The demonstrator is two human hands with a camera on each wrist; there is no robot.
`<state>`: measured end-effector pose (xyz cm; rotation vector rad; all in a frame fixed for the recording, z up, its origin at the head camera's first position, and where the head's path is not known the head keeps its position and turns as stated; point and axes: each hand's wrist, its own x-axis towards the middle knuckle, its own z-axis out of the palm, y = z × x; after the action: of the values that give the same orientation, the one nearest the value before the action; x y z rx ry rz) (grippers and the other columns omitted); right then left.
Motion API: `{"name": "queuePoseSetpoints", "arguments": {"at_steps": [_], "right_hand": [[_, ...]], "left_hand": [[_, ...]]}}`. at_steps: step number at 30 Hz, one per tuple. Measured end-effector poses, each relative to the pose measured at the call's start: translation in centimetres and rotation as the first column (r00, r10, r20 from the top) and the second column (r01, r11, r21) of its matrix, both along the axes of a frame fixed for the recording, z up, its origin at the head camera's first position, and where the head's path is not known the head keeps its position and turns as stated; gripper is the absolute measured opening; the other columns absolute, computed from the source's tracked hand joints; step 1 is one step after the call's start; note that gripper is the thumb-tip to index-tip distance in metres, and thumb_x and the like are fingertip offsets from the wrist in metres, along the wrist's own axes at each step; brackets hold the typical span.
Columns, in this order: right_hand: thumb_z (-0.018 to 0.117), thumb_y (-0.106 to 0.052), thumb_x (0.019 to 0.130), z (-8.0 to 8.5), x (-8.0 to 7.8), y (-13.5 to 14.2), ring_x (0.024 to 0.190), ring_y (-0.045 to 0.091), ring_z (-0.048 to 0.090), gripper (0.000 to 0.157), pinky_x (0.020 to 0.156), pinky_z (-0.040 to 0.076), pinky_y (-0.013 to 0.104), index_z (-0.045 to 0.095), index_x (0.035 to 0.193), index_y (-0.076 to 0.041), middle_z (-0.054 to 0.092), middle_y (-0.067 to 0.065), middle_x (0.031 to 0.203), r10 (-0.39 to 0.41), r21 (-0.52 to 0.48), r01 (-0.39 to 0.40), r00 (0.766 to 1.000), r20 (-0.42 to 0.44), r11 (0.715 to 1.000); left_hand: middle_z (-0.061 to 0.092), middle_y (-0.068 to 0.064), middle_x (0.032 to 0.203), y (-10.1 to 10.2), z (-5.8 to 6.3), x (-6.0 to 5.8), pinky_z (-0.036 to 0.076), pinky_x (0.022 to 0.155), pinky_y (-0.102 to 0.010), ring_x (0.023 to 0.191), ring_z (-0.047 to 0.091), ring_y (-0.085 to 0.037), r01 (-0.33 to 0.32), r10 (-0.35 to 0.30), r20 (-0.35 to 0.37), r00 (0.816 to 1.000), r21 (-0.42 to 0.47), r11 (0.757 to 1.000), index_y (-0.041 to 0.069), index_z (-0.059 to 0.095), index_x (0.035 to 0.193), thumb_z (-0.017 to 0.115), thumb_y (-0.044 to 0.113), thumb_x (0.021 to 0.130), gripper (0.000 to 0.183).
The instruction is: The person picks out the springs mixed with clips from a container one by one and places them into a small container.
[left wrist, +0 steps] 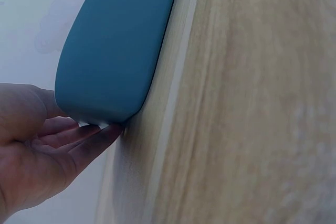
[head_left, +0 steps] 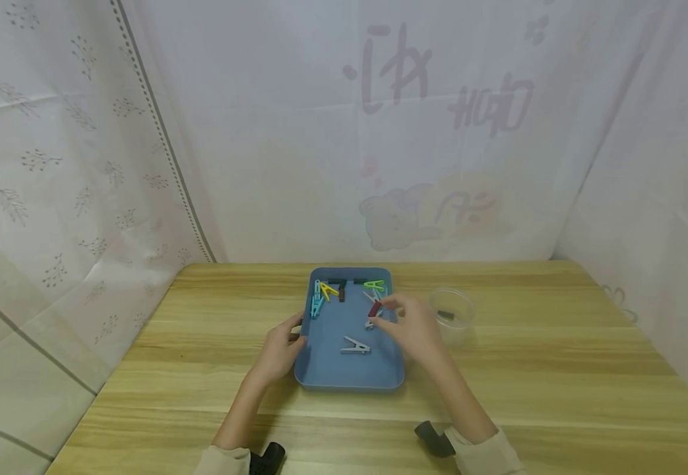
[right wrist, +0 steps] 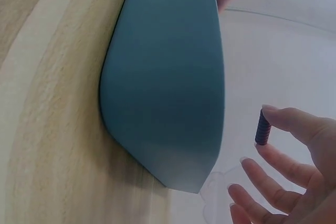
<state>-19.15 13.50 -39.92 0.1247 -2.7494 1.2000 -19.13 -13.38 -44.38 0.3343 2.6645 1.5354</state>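
My right hand (head_left: 413, 328) pinches a small dark red ribbed piece (right wrist: 263, 128) between thumb and index finger, above the right side of a blue tray (head_left: 349, 379). At the tray's left side, my left hand (head_left: 278, 351) grips the wall, thumb at the rim and fingers against the outside. Inside, a grey clothespin (head_left: 355, 346) lies towards the front. Along the left wall are light blue clothespins (head_left: 316, 307), with a yellow clothespin (head_left: 328, 291) beside them. A green clothespin (head_left: 375, 285) sits at the far right; another grey clothespin (head_left: 370, 324) is partly hidden by my right hand.
Dark ribbed pieces (head_left: 337, 282) lie along the tray's far wall, with a brown piece (head_left: 342, 293) close by. Right of the tray, a clear round container (head_left: 472, 315) holds a dark piece (head_left: 446, 315). Everything stands on a wooden table (head_left: 171, 369), with patterned curtains behind.
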Motion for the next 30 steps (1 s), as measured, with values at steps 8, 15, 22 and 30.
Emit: {"name": "queuePoseSetpoints", "arguments": {"at_steps": [8,15,22,30], "right_hand": [[0.083,-0.024,0.093,0.2,0.0,0.5,0.12,0.044,0.066,0.037,0.096,0.059,0.056,0.075,0.123,-0.004,0.074,0.019,0.125,0.0,-0.022,0.0,1.0,0.03,1.0],[0.082,-0.026,0.094,0.6,0.1,1.1,0.121,0.045,0.064,0.039,0.096,0.058,0.058,0.073,0.125,-0.003,0.073,0.02,0.127,-0.001,-0.021,0.002,0.999,0.041,1.0],[0.081,-0.03,0.094,0.7,0.1,1.7,0.12,0.043,0.065,0.041,0.096,0.057,0.06,0.073,0.126,-0.005,0.073,0.019,0.128,-0.005,-0.002,0.005,0.999,0.04,1.0],[0.081,-0.029,0.094,1.0,0.2,2.1,0.119,0.044,0.065,0.042,0.097,0.056,0.061,0.073,0.127,-0.005,0.073,0.019,0.127,-0.017,0.017,0.016,0.999,0.031,1.0]], "left_hand": [[0.052,-0.038,0.148,0.0,0.1,0.0,0.062,0.095,-0.054,0.122,0.065,-0.054,-0.003,0.003,0.004,1.0,0.011,1.0,-0.015,0.042,0.153,0.055,-0.007,0.102,0.053],[0.052,-0.038,0.148,0.0,0.0,0.1,0.061,0.095,-0.054,0.122,0.064,-0.054,-0.003,0.003,0.011,1.0,0.009,1.0,-0.014,0.042,0.154,0.055,-0.006,0.103,0.053],[0.052,-0.038,0.148,0.1,-0.1,0.1,0.061,0.095,-0.054,0.123,0.063,-0.055,0.002,-0.002,0.015,1.0,0.008,1.0,-0.014,0.041,0.154,0.055,-0.007,0.103,0.053],[0.052,-0.037,0.149,0.0,-0.2,0.1,0.062,0.095,-0.054,0.123,0.064,-0.054,0.004,-0.004,0.009,1.0,0.014,1.0,-0.013,0.042,0.154,0.056,-0.007,0.103,0.054]]}}
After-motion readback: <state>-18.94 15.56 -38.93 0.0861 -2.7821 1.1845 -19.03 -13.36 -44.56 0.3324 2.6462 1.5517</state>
